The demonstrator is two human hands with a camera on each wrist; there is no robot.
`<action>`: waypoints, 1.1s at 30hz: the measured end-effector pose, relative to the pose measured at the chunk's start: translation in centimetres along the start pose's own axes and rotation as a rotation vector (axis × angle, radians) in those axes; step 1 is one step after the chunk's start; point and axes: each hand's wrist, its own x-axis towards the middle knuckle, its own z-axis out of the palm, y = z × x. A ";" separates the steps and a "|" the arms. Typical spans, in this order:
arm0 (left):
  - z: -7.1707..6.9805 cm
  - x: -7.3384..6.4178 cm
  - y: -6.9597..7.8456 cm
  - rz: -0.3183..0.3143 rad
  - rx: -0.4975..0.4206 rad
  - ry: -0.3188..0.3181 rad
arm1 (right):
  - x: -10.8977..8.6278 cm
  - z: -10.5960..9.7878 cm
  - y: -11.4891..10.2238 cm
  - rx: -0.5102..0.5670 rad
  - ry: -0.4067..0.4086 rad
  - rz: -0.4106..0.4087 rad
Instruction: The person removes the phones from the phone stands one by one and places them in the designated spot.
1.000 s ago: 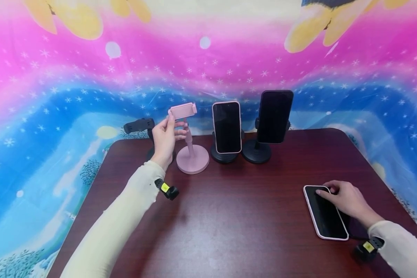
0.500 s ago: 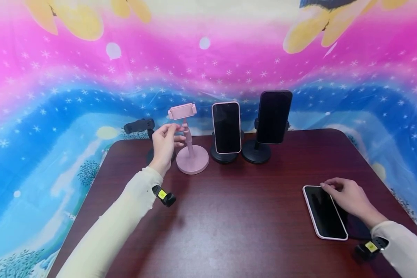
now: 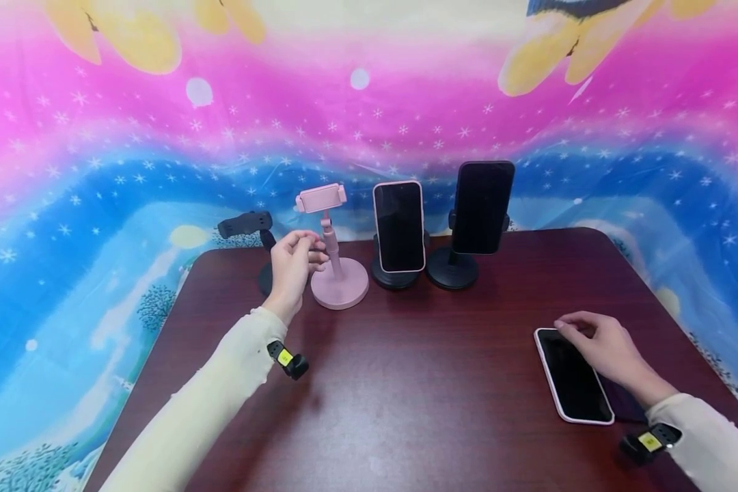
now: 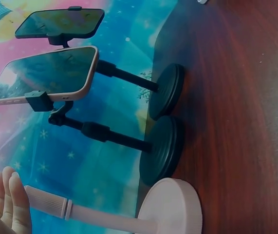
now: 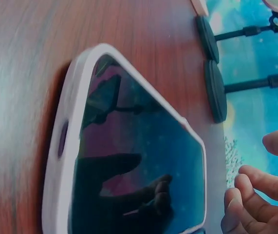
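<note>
left grip [image 3: 292, 270] lowered beside pink stand [image 3: 335, 254], right grip [image 3: 609, 348] over phone [image 3: 575, 383], both loosely spread

Glossy phone [image 3: 575, 384], smooth pink plastic stand [image 3: 337, 279], wood-grain table [image 3: 418, 383]

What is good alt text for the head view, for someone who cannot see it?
A person's left hand is beside an empty pink phone stand, and the right hand is at a pale-cased phone lying on a dark red table. Two black stands right of the pink one hold phones; another black stand to its left is empty.
</note>
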 end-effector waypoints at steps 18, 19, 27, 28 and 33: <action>0.8 -2.0 -1.1 0.025 -0.047 -0.056 | -0.1 1.6 -4.2 0.087 -0.061 -0.049; 0.9 -2.0 -1.2 0.025 -0.053 -0.058 | -0.1 1.7 -4.4 0.089 -0.057 -0.053; 1.5 -2.5 -1.8 0.007 -0.052 -0.058 | 0.2 2.7 -6.0 0.126 -0.092 -0.051; 1.5 -2.6 -1.8 0.004 -0.048 -0.060 | 0.3 2.8 -6.1 0.132 -0.096 -0.050; 1.8 -2.9 -2.1 -0.005 -0.035 -0.082 | 0.6 3.4 -7.1 0.149 -0.076 -0.063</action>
